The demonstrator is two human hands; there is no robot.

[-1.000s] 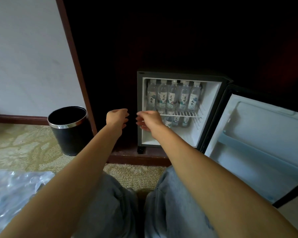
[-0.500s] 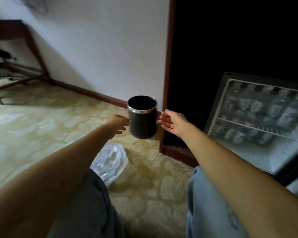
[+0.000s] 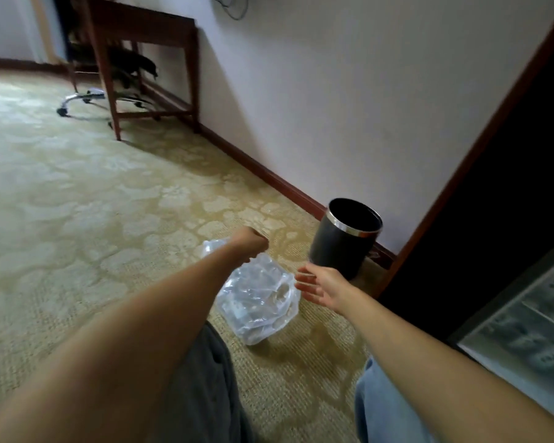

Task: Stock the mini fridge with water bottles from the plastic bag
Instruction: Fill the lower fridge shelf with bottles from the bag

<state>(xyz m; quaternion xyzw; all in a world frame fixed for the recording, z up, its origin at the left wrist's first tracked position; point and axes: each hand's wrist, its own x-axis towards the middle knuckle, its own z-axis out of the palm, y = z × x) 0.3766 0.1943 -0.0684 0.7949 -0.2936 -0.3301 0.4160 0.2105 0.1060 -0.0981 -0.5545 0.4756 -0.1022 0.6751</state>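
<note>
Clear plastic is what we are reaching for: the bag [image 3: 258,298] is lying on the carpet [image 3: 77,219], near the bin [image 3: 339,247]. Our left hand [image 3: 248,246] is hanging over its top with the fingers curled. We cannot tell if it is pinching the plastic. Our right hand [image 3: 320,287] is reaching in just beside the bag's right side, fingers straight and apart, holding nothing.

We are thinking the bag is going to be soft, floppy and slippery. So one hand should be pulling its mouth open while the other is taking a bottle round its middle. A full bottle is going to feel heavy and smooth. We cannot see clearly what is inside.

Half a second back, the fridge [image 3: 493,314] was filling much of the right side. Now only its corner is showing at the edge, with blurry bottles [image 3: 525,340] inside. The bag was half hidden behind our left arm, and now it is showing almost whole. Both hands are now sitting nearer to it.
</note>
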